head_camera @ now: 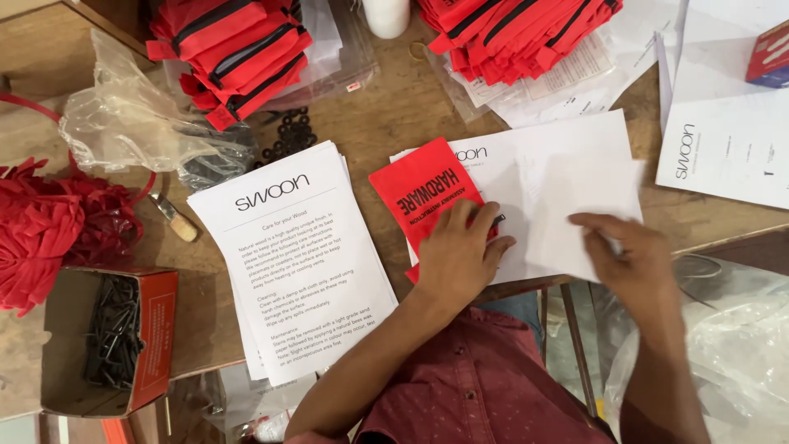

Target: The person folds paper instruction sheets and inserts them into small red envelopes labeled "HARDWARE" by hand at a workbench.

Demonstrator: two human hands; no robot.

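- The wooden table [394, 123] is crowded with paper and red cloth, and the work sits at its lower-right edge.
- Two heaps of red zip pouches [238, 49] lie along the top of the frame, partly on clear plastic bags [131, 123].
- A stack of printed care sheets [300, 255] lies centre-left; it looks light, floppy and easy to slide.
- The white paper sheet [575, 205] at centre-right is thin and creases easily, so I would lift it by an edge. The right hand [633, 263] lies on its lower-right edge, fingers curled; grip unclear.
- The red hardware pouch [419, 193] at centre is soft, flat and limp. The left hand [460, 255] presses it flat, fingers spread, not gripping.
- The open red cardboard box [156, 329] at lower left holds dark screws [111, 333].
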